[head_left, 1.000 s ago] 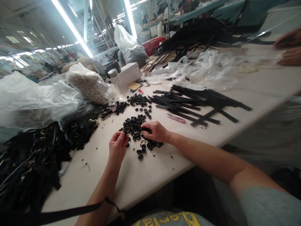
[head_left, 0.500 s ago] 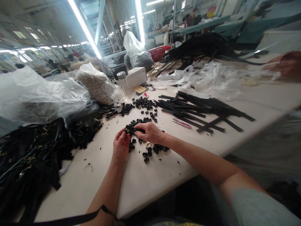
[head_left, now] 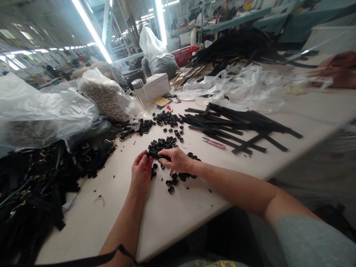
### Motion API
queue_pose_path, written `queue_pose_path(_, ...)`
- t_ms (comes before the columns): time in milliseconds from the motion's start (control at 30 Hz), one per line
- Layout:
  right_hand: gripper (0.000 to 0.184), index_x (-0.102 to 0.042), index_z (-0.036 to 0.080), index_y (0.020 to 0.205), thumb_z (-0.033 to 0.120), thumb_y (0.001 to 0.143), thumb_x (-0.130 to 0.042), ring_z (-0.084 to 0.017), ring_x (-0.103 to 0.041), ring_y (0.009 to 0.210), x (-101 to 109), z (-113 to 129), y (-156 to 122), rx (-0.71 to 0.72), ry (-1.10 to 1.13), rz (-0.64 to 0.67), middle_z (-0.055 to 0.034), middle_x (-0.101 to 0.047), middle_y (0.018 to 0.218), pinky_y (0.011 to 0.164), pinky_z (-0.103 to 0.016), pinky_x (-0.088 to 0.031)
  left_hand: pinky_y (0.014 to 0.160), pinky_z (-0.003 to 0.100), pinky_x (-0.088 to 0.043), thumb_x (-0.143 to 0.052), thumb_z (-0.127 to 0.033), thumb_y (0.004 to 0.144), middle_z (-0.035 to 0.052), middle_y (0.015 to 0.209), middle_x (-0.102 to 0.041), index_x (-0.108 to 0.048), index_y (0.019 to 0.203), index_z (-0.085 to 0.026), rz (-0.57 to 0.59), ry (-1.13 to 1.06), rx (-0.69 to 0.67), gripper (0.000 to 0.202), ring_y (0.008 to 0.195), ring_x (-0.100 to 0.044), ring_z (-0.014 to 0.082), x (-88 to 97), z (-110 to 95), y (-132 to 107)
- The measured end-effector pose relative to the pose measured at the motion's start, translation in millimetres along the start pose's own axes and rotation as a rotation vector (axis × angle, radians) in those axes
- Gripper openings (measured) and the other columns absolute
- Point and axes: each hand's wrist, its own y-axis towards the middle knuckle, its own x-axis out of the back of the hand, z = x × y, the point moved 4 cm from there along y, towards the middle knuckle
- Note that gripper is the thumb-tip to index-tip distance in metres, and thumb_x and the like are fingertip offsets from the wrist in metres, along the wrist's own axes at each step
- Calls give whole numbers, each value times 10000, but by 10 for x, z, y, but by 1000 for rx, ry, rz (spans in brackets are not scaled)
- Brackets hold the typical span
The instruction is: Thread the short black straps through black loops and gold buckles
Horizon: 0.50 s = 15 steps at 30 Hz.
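Observation:
My left hand (head_left: pixel 141 168) pinches the end of a short black strap (head_left: pixel 153 154), with its fingertips around something small and dark that I cannot make out clearly. From the other side, my right hand (head_left: pixel 176 159) grips the same strap between thumb and fingers. Both hands are close together, just above the table. Around and under them lie small black strap loops (head_left: pixel 170 189), some partly hidden by my right hand. More loops (head_left: pixel 167 118) form a pile farther back.
Pink-handled snips (head_left: pixel 214 143) and flat black straps (head_left: pixel 222 124) lie to the right. Black buckled straps (head_left: pixel 52 167) and plastic bags (head_left: pixel 44 107) fill the left. A bottle (head_left: pixel 141 92) and white box (head_left: pixel 158 86) stand behind. At far right is another person's hand (head_left: pixel 338 70).
The camera view has shifted slightly. The strap's black end, raised and flat before, now sits lower between my fingertips. Both hands keep their hold.

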Motion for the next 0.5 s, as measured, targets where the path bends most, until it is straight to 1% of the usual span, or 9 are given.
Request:
queue_pose_path(167,223,-703,120,929,222,807,-546,-48,-409,481,-17,-35,-5,-87,130,34,34,-556,586,484,-159,-318,668,147,-534,-831,-219,628,41,857,-708,-699,889,-162,27,2,-2,298,698,-661,85,-5,2,3)
queue_pose_path(267,237,-704,107,933,222,804,-541,-45,-413,477,-16,-42,-2,-128,195,75,35,-546,580,475,-154,-320,652,146,-537,-843,-227,613,42,851,-710,-704,896,-160,53,7,8,323,680,-660,84,-7,13,-2)
queue_pose_path(400,246,-706,111,946,228,805,-542,-49,-438,499,14,-64,11,-187,207,156,32,-560,588,480,-152,-323,626,133,-535,-857,-260,600,40,840,-710,-713,910,-159,79,17,18,357,656,-654,78,5,19,-3)
queue_pose_path(500,230,-708,115,919,219,793,-548,-44,-413,491,76,-70,26,-195,173,222,40,-551,584,471,-154,-310,595,132,-534,-865,-297,590,35,797,-702,-717,877,-154,111,42,35,353,621,-642,76,7,9,-10)
